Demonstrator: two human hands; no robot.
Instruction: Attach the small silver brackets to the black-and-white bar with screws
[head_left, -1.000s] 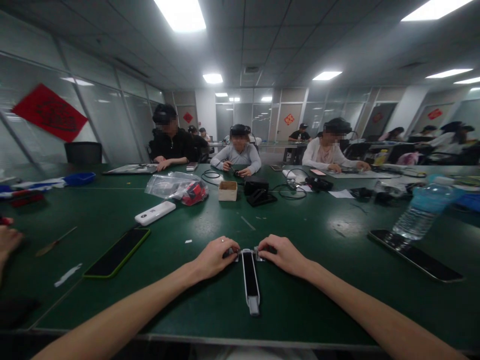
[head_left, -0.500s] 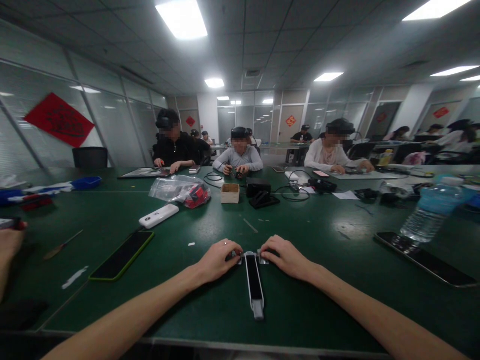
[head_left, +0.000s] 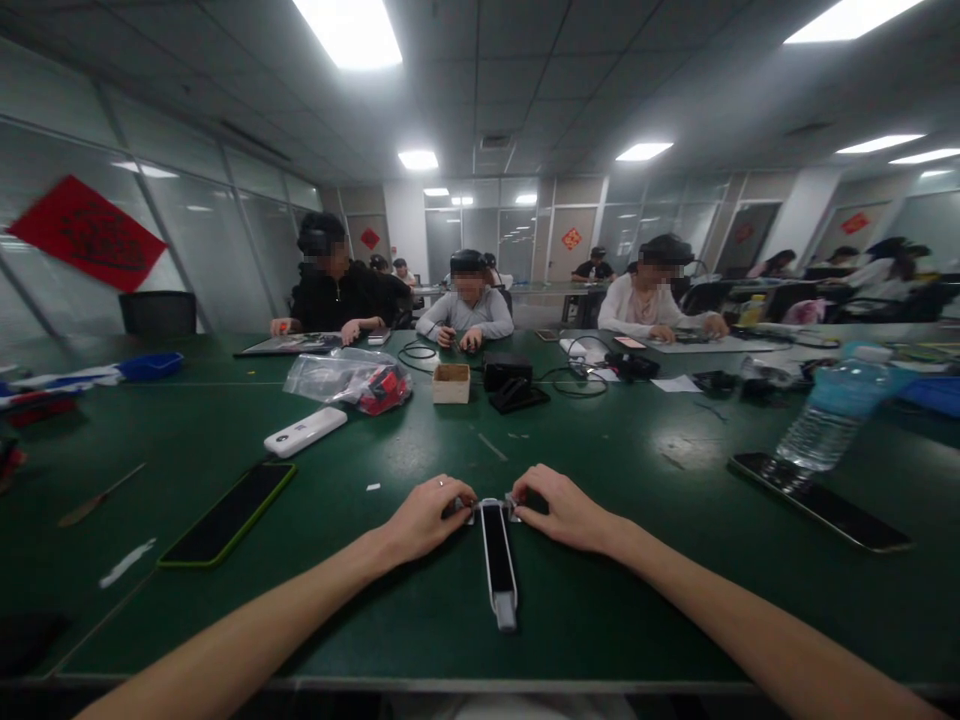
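Note:
A long narrow black-and-white device (head_left: 498, 560) lies on the green table (head_left: 615, 600), pointing toward me. My left hand (head_left: 424, 518) is curled at the left side of its far end, fingers pinched on a small metal part there. My right hand (head_left: 562, 508) mirrors it on the right side, fingers also pinched against the far end. What sits under the fingertips is too small to name.
A phone in a green case (head_left: 225, 514) lies to the left, a white remote-like bar (head_left: 304, 432) behind it. Another phone (head_left: 817, 502) and a water bottle (head_left: 825, 418) are on the right. A plastic bag (head_left: 352, 378), small box (head_left: 451, 382) and cables sit mid-table. Several people work across the table.
My hands and the device keep the same pose. The view shifts slightly, and a neighbour's hand at the left edge has dropped out of sight.

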